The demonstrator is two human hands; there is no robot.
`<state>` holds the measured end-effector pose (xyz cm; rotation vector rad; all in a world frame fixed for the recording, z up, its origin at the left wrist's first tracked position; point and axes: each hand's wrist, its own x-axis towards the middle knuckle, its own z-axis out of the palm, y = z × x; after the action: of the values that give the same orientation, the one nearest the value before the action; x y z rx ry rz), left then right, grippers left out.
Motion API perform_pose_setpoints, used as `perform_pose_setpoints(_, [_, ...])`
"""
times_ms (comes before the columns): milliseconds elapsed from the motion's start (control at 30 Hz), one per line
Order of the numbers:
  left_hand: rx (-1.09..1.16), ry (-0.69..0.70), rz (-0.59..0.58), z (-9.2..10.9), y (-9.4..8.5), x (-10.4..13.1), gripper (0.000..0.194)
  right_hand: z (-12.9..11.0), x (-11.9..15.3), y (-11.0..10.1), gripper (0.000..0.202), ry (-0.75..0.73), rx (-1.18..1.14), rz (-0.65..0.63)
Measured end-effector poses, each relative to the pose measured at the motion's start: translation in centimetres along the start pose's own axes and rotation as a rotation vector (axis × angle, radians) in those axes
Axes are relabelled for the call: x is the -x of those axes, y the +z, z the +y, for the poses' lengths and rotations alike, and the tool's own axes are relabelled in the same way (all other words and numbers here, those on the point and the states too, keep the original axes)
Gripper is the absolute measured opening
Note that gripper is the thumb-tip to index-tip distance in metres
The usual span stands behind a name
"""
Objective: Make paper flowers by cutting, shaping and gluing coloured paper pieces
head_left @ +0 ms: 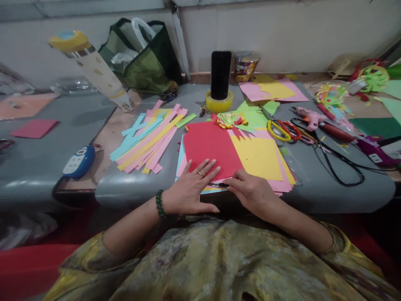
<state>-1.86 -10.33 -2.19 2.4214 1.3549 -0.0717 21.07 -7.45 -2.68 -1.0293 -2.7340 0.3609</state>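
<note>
My left hand [191, 190] lies with fingers spread on the near edge of a red paper sheet [209, 146], a ring on one finger. Between thumb and fingers, my right hand [250, 190] pinches a small black and silver tool [218, 184], seemingly a clip or cutter, along that near edge. Its tip points toward my left hand. Under the red sheet is a stack of coloured paper, with a yellow sheet [257, 156] showing at the right and pink and blue edges around it. Curled paper strips [230, 120] rest at the stack's far edge.
Cut paper strips [153, 142] lie left of the stack. Behind it a phone [221, 75] stands in a tape roll [219, 102]. Scissors [278, 130], a pink glue gun [310, 119] and cables are at the right; a bottle [97, 71] and green bag [144, 62] stand back left.
</note>
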Motion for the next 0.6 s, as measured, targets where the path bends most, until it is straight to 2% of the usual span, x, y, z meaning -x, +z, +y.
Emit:
perform_pose_setpoints(200, [-0.002, 0.004, -0.018, -0.08, -0.31, 0.0, 0.115, -0.57, -0.52, 0.04, 0.021, -0.001, 0.033, -0.052])
perform_pose_setpoints(600, [-0.009, 0.006, -0.047, -0.13, -0.87, 0.11, 0.105, -0.57, -0.65, -0.63, 0.021, -0.008, -0.03, -0.09])
